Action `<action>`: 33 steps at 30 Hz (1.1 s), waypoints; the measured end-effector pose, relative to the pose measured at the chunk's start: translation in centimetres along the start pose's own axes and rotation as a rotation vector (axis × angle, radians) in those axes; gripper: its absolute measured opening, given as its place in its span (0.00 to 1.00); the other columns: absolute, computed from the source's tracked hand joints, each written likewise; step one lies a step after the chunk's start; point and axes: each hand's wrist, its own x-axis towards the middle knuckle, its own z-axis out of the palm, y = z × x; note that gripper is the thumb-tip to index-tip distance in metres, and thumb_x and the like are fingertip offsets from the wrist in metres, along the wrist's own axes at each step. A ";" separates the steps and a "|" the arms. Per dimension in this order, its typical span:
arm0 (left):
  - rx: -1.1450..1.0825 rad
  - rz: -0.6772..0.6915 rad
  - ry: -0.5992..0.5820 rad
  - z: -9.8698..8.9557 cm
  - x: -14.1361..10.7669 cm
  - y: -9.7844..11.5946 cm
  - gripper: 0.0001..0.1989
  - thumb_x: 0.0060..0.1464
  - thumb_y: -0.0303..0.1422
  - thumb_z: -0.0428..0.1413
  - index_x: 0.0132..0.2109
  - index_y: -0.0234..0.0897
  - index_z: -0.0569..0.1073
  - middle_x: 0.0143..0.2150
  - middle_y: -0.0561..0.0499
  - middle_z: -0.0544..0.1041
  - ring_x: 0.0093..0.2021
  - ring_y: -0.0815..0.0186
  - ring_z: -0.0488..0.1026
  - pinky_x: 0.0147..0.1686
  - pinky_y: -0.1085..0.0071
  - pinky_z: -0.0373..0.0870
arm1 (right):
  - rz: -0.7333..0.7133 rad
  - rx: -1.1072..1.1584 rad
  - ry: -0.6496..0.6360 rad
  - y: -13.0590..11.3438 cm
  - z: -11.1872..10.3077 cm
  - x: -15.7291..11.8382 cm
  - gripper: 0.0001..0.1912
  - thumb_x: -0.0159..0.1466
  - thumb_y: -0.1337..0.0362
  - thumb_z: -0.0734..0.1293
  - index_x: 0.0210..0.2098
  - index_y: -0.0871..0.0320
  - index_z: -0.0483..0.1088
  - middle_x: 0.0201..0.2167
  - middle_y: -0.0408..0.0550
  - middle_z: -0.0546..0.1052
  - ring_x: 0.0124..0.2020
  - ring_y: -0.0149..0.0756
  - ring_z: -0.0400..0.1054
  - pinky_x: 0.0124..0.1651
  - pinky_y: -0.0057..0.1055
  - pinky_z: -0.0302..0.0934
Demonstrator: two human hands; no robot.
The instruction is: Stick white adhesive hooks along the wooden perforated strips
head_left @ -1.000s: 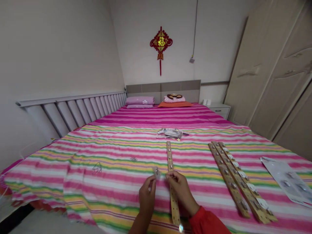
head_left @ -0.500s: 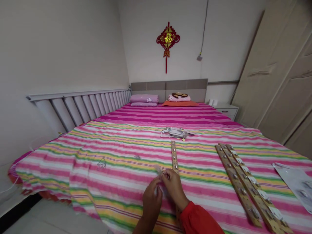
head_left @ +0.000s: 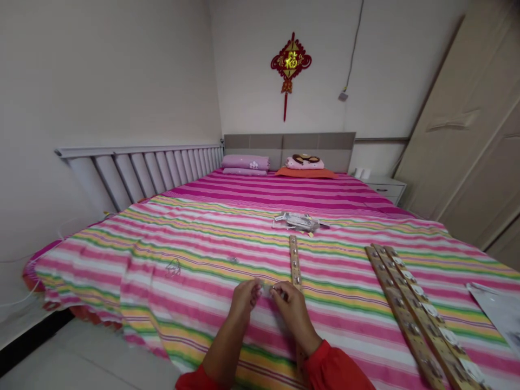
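Observation:
Both hands are raised over the striped sheet, near the bed's front part. My left hand [head_left: 244, 298] is closed in a pinch at one end of a small clear plastic piece [head_left: 266, 290]. At its other side, the fingertips of my right hand [head_left: 290, 306] are pinched on something too small to make out. A narrow wooden strip [head_left: 294, 262] with small metal pieces along it runs beneath my right hand and forearm, which hide part of it. A small clear packet [head_left: 233, 260] lies on the sheet beyond my left hand.
Several wooden strips with metal pieces and white discs [head_left: 410, 319] lie at the right. Beyond them is a plastic bag [head_left: 498, 309]. Farther back lies a clear package [head_left: 300, 221]. Thin looped wire or thread [head_left: 173, 267] rests at the left. A white railing [head_left: 142, 173] borders the bed.
My left hand has moved up and turned, its fingers now level with the right hand's. The clear piece now shows between the two hands. The view has shifted slightly.

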 end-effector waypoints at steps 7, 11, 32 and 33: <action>0.015 0.241 -0.064 -0.3 -0.5 -0.3 0.16 0.34 0.38 0.66 0.32 0.35 0.76 0.35 0.48 0.79 0.39 0.65 0.75 0.36 0.74 0.66 | 0.469 0.516 0.038 -1.0 -1.6 -0.6 0.18 0.48 0.49 0.70 0.20 0.56 0.65 0.09 0.32 0.55 0.13 0.24 0.44 0.18 0.25 0.39; 0.160 0.324 -0.140 0.1 -2.3 -0.9 0.15 0.38 0.39 0.65 0.33 0.36 0.77 0.31 0.50 0.77 0.33 0.66 0.72 0.33 0.73 0.65 | 0.590 0.675 0.033 -1.2 -2.5 -1.5 0.19 0.46 0.49 0.72 0.22 0.56 0.64 0.09 0.30 0.54 0.12 0.22 0.41 0.16 0.24 0.34; 0.428 0.537 -0.180 2.9 -8.7 -3.2 0.11 0.44 0.40 0.59 0.28 0.35 0.74 0.24 0.52 0.76 0.26 0.66 0.72 0.27 0.74 0.67 | 0.232 0.287 0.196 -2.4 -4.4 -5.1 0.15 0.51 0.52 0.70 0.24 0.58 0.68 0.19 0.40 0.68 0.20 0.30 0.58 0.22 0.25 0.53; 0.436 0.534 -0.180 2.9 -8.7 -3.3 0.11 0.44 0.39 0.59 0.27 0.35 0.74 0.23 0.52 0.76 0.25 0.67 0.72 0.27 0.74 0.67 | 0.217 0.259 0.185 -2.3 -4.4 -5.3 0.15 0.52 0.53 0.70 0.25 0.58 0.68 0.19 0.39 0.67 0.19 0.29 0.57 0.22 0.25 0.52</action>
